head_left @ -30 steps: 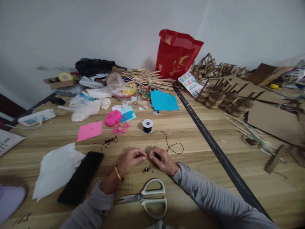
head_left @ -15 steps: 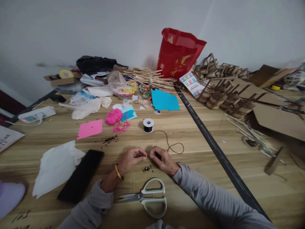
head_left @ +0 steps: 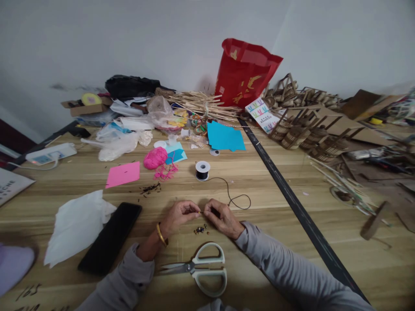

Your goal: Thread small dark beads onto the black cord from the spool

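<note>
My left hand (head_left: 182, 216), with a gold bangle on the wrist, pinches a tiny yellowish bead between thumb and forefinger. Close beside it, my right hand (head_left: 222, 217) is closed on the end of a thin black cord (head_left: 228, 186). The cord loops back to a white spool (head_left: 202, 170) wound with black. Several small dark and gold beads (head_left: 200, 230) lie just below my fingertips. White-handled scissors (head_left: 201, 267) rest nearer to me, blades pointing left.
Left are a black phone (head_left: 112, 237), white tissue (head_left: 76, 226), pink paper (head_left: 123, 174) and pink yarn (head_left: 155, 158). Behind stand a red bag (head_left: 244, 73) and blue paper (head_left: 226, 136); small woven baskets (head_left: 295, 136) are at right. A dark strip (head_left: 292, 203) crosses the table.
The cardboard at the far right has moved out of place, showing tools and flat pieces there. The view has shifted slightly; both hands keep their pose.
</note>
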### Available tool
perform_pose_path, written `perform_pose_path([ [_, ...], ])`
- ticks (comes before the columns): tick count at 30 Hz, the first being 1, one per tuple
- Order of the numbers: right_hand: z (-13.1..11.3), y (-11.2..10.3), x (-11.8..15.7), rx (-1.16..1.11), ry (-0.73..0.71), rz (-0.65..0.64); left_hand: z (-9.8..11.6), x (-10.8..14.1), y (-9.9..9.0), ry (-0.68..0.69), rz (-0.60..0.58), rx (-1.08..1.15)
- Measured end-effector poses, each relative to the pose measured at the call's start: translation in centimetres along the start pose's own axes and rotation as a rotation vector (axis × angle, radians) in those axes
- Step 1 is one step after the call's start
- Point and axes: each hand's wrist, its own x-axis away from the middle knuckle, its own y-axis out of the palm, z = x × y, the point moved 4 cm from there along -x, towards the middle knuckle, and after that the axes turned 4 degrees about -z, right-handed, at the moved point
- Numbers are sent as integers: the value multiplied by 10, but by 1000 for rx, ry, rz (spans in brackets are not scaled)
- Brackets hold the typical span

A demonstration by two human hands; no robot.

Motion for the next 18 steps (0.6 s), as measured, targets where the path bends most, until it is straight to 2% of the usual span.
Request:
perform_pose_path([
  [18, 0, 1, 0, -6, -10, -16, -3, 1, -1, 7, -10, 0],
])
